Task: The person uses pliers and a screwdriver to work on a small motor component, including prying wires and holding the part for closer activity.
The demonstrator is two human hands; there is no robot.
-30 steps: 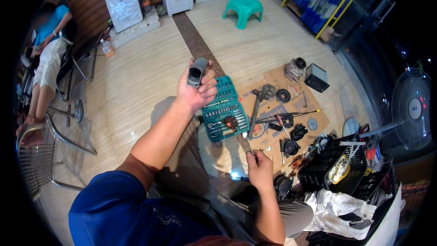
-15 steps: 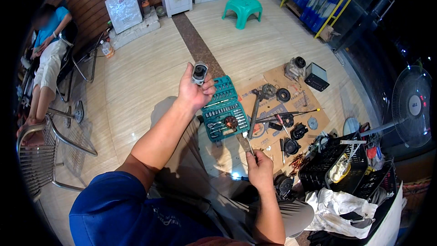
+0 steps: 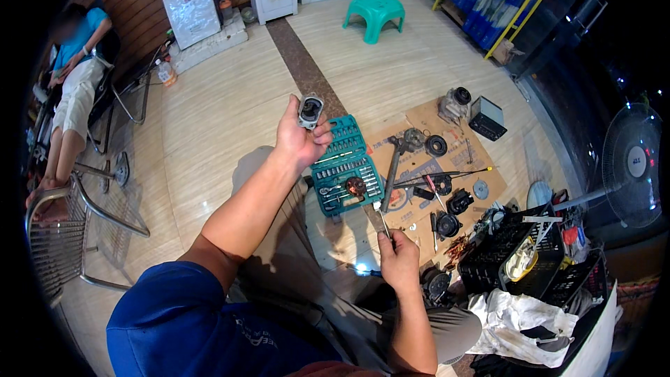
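Left of your left hand (image 3: pixel 298 141), bare floor (image 3: pixel 202 122) is lying open; a teal socket case (image 3: pixel 354 202) is obstructing its right side. Right of your right hand (image 3: pixel 400 260), a black crate (image 3: pixel 481 276) is apparently blocking passage.

Toolbox (image 3: pixel 335 208) left of cardboard (image 3: pixel 424 117), stool (image 3: pixel 375 8) behind

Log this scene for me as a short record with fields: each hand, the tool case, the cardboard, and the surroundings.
Left hand: the left hand grips a grey metal part, its dark hollow facing the camera
Right hand: the right hand holds a thin metal rod
Tool case: teal case, open, with sockets and a reddish-brown round part
Cardboard: cardboard sheet bearing a hammer and loose parts
Surroundings: green stool, fan, seated person
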